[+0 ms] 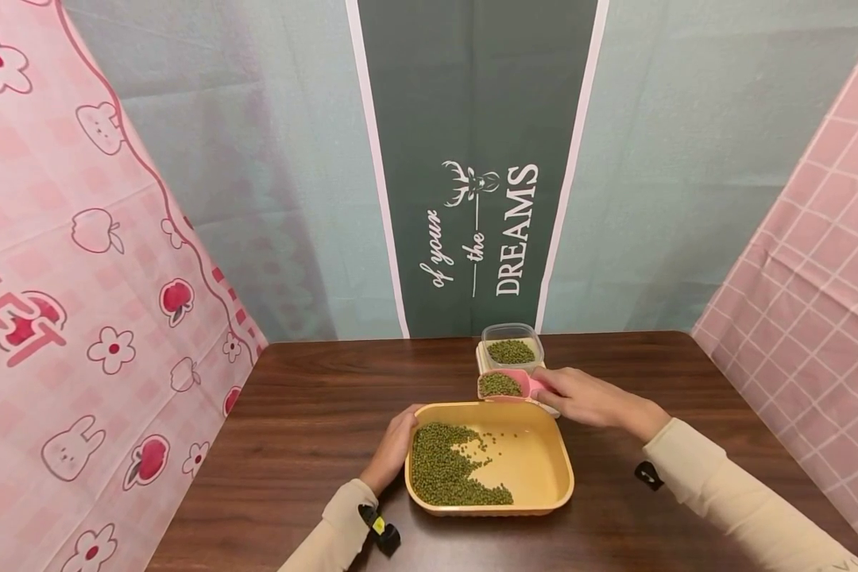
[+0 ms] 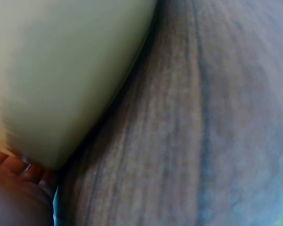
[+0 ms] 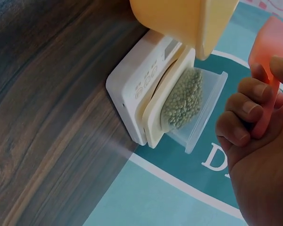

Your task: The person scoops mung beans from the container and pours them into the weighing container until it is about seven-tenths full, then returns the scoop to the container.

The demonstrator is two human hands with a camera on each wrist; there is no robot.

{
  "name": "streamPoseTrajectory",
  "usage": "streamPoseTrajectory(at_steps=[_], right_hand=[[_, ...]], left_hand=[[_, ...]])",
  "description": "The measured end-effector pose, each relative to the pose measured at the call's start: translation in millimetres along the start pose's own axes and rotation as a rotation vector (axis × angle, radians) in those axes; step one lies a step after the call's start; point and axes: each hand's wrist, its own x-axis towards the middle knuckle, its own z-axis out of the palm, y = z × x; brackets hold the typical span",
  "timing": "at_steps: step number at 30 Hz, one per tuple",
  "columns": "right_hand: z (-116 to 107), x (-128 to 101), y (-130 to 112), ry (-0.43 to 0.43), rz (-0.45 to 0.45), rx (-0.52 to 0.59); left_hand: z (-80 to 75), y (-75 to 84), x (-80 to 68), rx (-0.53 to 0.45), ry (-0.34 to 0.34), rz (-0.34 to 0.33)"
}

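Observation:
My right hand [image 1: 592, 397] grips the handle of a pink scoop [image 3: 269, 44] loaded with green mung beans [image 1: 500, 384]. The scoop is above the far rim of a yellow tub [image 1: 536, 469], in front of a clear plastic container [image 1: 536, 343] that also holds mung beans. That container stands on a white kitchen scale [image 3: 127, 82]. At the tub's left side, my left hand [image 1: 393, 449] holds the rim and wall; its fingers [image 2: 14, 165] are partly hidden in the left wrist view. Mung beans are heaped on the tub's left side, with a few scattered toward the middle.
The dark wooden table [image 1: 314, 413] ends at a hanging green cloth [image 1: 472, 103] behind the scale. Pink patterned cloths hang on both sides. A black strap [image 1: 647, 475] shows by the right sleeve, another [image 1: 380, 531] by the left.

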Motion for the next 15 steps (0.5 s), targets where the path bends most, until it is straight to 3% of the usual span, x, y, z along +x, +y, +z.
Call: streamPoseTrajectory(at_steps=[15], right_hand=[[-6.4, -4.0, 10.7, 0.039, 0.041, -0.003]], left_hand=[[-0.4, -0.2, 0.0, -0.011, -0.007, 0.001]])
